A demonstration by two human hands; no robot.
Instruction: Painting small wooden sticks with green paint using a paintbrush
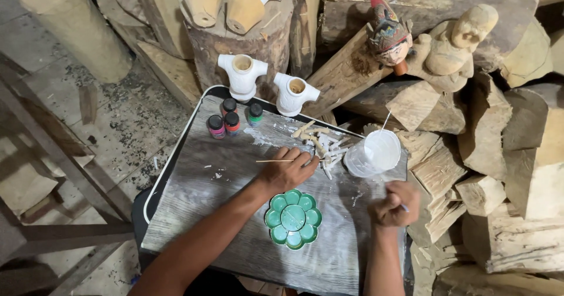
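Left hand (286, 170): fingers pinch a thin stick (274, 161), beside small wooden pieces (320, 143) mid-surface.
Right hand (392, 205): fist closed on a brush handle, right edge, below the cup (374, 152).
Palette (293, 218): green, flower-shaped, near front edge.
Paint bottles (232, 118): four, dark-capped, far-left corner.

A green flower-shaped plastic palette (293, 218) lies on the grey wooden board (223, 214). Four small paint bottles (232, 118) stand behind it. A clear plastic cup (376, 152) sits to the right.

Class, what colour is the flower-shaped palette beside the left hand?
Green, seen clearly in the head view: the palette lies just below the left hand.
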